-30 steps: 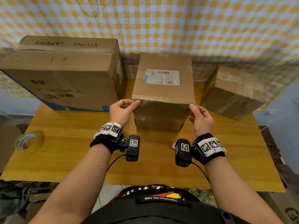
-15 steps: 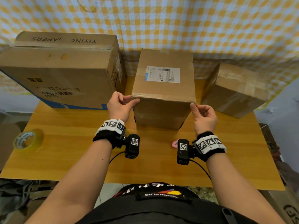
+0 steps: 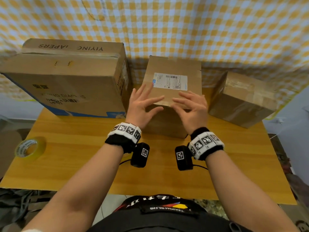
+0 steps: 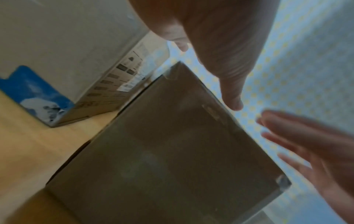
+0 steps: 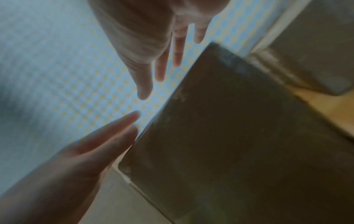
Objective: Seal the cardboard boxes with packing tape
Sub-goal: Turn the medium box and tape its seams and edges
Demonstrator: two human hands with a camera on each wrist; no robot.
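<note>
Three brown cardboard boxes stand in a row along the far edge of the yellow wooden bench (image 3: 70, 156), against a hanging yellow-and-white checked cloth (image 3: 184, 27). At the left sits the large printed carton with a blue corner (image 3: 66, 84), just beside the middle box with a white shipping label on top (image 3: 173, 91); the smaller taped box (image 3: 242, 99) lies at the right, turned at an angle and a little apart. A yellowish roll of packing tape (image 3: 30, 148) rests flat near the bench's left edge, well apart from both hands. The middle box stands upright, its long axis running away from the person, label facing up. The left hand (image 3: 142, 106) and right hand (image 3: 192, 108) hover over its near top edge, fingers spread and straight, gripping nothing; whether the fingertips touch the cardboard cannot be told through the blur. Nothing lies between the hands and the box.
</note>
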